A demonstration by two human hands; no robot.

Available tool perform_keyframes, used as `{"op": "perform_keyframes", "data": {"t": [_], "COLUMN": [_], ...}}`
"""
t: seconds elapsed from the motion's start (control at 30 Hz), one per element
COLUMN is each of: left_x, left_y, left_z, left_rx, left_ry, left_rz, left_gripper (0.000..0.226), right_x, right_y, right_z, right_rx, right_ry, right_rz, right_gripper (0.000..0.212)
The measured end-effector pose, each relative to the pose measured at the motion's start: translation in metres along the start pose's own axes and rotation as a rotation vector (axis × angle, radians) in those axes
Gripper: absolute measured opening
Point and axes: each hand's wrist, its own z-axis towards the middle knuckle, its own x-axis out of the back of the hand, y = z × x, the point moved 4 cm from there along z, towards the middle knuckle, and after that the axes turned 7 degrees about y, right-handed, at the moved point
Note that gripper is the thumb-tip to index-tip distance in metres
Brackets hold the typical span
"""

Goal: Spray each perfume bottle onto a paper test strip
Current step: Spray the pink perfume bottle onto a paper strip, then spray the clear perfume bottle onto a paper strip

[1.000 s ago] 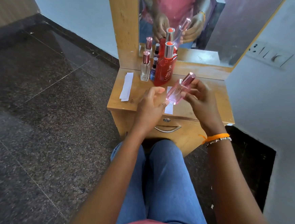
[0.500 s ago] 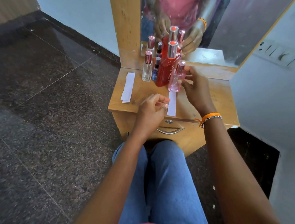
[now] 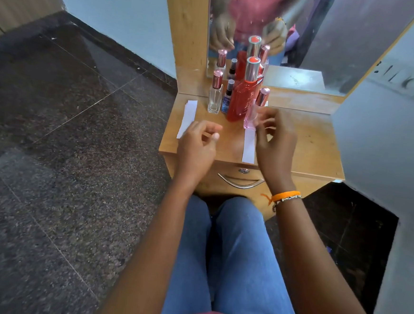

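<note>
From the head camera, the slim pink glass perfume bottle [image 3: 254, 111] stood upright on the wooden dresser top [image 3: 309, 140], touching a white paper strip [image 3: 249, 145]. The right hand [image 3: 275, 140] hovered beside it, fingers loosely curled and empty; likewise the left hand [image 3: 197, 143]. Smooth and probably fragile, the bottle looked best gripped mid-body.

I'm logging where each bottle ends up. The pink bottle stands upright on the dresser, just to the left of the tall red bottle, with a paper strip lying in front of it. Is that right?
Not quite: the head view shows the pink bottle standing upright on the dresser just to the right of the tall red bottle, not the left. The paper strip does lie in front of it.
</note>
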Motion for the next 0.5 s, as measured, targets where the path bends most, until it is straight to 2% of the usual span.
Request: {"op": "perform_keyframes", "data": {"t": [0.13,0.23,0.4,0.5], "left_x": [0.021,0.028,0.028,0.031], "left_y": [-0.014,-0.027,-0.037,-0.040], "left_z": [0.007,0.013,0.012,0.014], "left_rx": [0.068,0.136,0.092,0.085], "left_ry": [0.149,0.156,0.080,0.086], "left_rz": [0.126,0.222,0.298,0.277], "left_gripper": [0.025,0.036,0.041,0.042], "right_x": [-0.036,-0.069,-0.105,-0.121], "right_y": [-0.008,-0.009,-0.010,-0.010], "right_z": [-0.022,-0.025,-0.017,-0.015], "right_rx": [-0.131,-0.249,-0.341,-0.410], "right_ry": [-0.210,-0.343,-0.374,-0.381], "right_rz": [0.046,0.037,-0.031,-0.023], "right_gripper": [0.011,0.014,0.015,0.006]}}
